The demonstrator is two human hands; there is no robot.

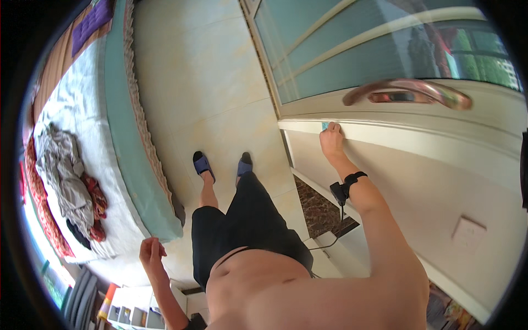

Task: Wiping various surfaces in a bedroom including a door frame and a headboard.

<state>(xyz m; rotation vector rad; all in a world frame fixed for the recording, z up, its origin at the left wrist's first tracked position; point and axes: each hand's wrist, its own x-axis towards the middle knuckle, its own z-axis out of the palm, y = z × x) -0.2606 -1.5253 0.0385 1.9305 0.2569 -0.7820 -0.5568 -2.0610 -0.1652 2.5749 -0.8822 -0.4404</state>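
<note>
your right hand (332, 140) pinches what looks like a small teal cloth (325, 126), mostly covered, against the pale frame (396, 138) near the copper-coloured door handle (410, 91). your left hand (152, 250) hangs by the bed (88, 104), loosely curled; i cannot tell whether it holds anything.

Teal cloth (325, 126), perhaps; cream door (324, 105).

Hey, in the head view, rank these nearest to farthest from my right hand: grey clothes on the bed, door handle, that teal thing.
1. Teal thing: at the fingertips of your right hand.
2. Door handle: above and to the right of that hand.
3. Grey clothes: far left, on the bed.
</note>
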